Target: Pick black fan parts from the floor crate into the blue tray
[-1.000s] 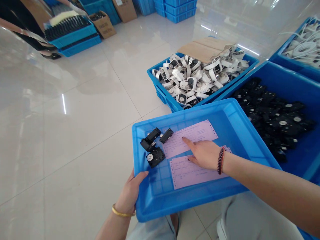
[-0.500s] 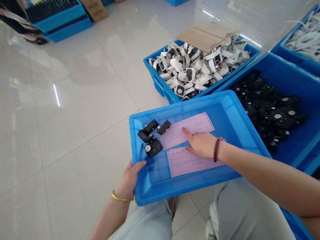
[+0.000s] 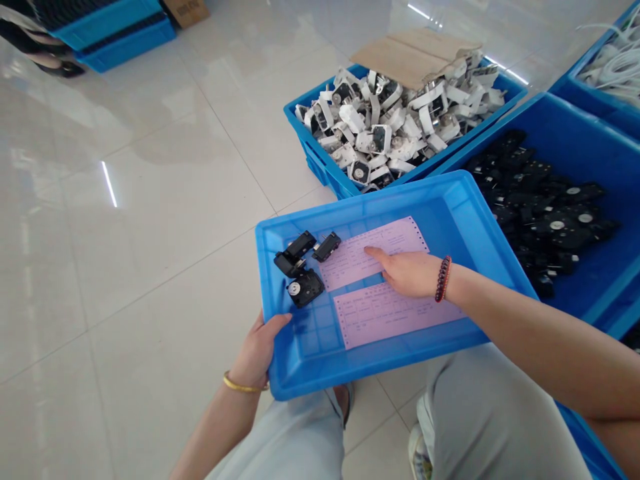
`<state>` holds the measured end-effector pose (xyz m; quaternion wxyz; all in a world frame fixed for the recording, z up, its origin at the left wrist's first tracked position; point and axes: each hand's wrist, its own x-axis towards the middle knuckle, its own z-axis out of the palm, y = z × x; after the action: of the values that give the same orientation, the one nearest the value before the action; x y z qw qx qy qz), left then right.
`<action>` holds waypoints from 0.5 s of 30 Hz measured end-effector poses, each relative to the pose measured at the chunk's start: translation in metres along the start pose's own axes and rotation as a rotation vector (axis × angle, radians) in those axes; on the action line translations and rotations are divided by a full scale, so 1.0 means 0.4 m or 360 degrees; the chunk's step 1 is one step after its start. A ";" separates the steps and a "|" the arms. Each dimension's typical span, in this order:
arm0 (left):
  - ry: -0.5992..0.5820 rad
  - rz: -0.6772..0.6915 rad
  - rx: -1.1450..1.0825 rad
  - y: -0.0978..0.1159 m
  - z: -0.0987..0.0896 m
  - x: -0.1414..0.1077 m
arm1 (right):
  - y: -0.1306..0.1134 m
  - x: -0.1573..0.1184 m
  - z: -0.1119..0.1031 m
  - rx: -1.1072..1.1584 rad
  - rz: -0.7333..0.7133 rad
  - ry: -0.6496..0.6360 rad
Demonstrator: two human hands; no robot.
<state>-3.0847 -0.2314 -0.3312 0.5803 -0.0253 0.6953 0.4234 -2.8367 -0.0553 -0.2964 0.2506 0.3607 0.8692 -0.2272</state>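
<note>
A shallow blue tray [image 3: 400,365] rests tilted above my lap. My left hand [image 3: 260,347] grips its left edge, thumb over the rim and the other fingers hidden beneath. Over the tray, my right hand [image 3: 407,270] holds nothing; its index finger is stretched out on the upper pink paper slip [image 3: 350,257], and its other fingers are partly hidden. A lower pink slip [image 3: 390,317] lies below that hand. Several black clock movements are at the tray's left, including a round-dialled one [image 3: 306,288] and one beside the upper slip [image 3: 327,247].
Beyond the tray stands a blue crate [image 3: 320,167] of white and black parts, topped by cardboard [image 3: 415,57]. A deep blue bin [image 3: 595,293] with black parts is at right, white cables [image 3: 617,70] behind it. Stacked crates [image 3: 125,47] and a person's foot [image 3: 65,69] are upper left.
The view has shifted slightly, and the tray appears a little higher. My right index finger remains on the upper slip, while its thumb has drawn closer beneath the hand. My left grip is unchanged.
</note>
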 end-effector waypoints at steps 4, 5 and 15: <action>0.0057 0.0031 0.0058 0.002 0.003 -0.004 | 0.001 -0.001 -0.005 -0.0008 0.0009 -0.0014; 0.0060 0.0034 0.0052 0.002 0.004 -0.005 | 0.000 -0.001 -0.006 -0.0013 0.0014 -0.0017; 0.0020 0.0022 0.0045 0.004 0.011 -0.010 | -0.004 -0.011 -0.008 -0.0008 -0.0029 -0.0061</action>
<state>-3.0808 -0.2295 -0.3270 0.5733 -0.0149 0.7049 0.4173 -2.8361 -0.0569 -0.2911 0.2661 0.3479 0.8680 -0.2341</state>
